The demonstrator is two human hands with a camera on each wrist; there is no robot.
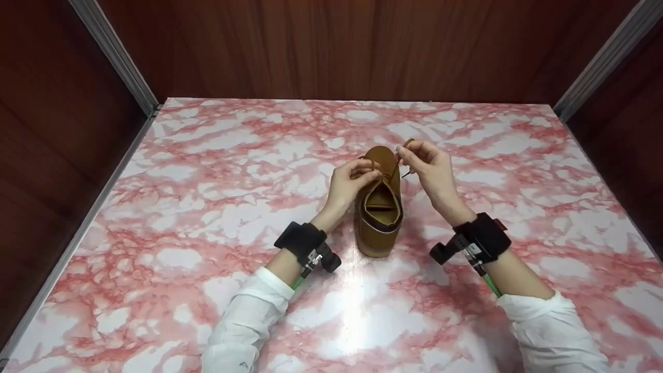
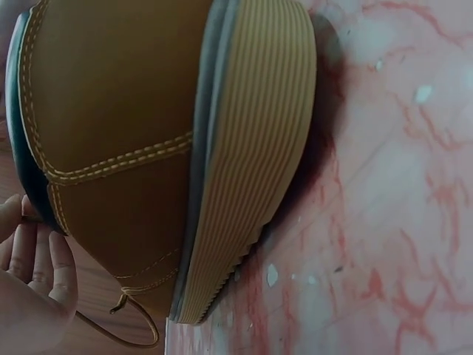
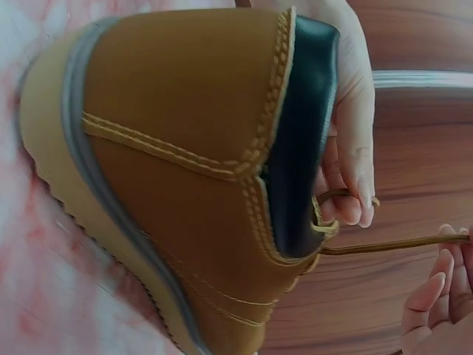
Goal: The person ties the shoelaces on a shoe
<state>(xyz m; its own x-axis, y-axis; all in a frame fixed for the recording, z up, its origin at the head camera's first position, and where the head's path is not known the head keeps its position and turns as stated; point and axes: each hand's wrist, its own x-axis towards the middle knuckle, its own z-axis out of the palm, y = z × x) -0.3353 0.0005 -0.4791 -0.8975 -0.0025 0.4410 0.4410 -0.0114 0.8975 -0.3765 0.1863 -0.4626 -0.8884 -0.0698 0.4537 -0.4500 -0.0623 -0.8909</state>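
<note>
A tan-brown ankle shoe (image 1: 377, 239) with a dark padded collar stands upright on its sole, toe pointing away from me. My left hand (image 1: 343, 187) is at the shoe's throat, thumb and fingers pinching a brown lace (image 3: 338, 193) close to the top eyelets. To the right of the shoe, my right hand (image 1: 434, 170) pinches another stretch of lace (image 3: 399, 245), drawn out taut from the eyelets in the right wrist view. A dark lace tip pokes out below the right fingers. In the left wrist view, a loop of lace (image 2: 122, 339) hangs beside the shoe's front.
The shoe stands on a table (image 1: 217, 259) with a red-and-white marbled top. Dark wood-grain panels (image 1: 331, 52) rise behind it and at both sides, with grey metal strips (image 1: 116, 49) in the corners. Black camera straps (image 1: 303, 242) circle both wrists.
</note>
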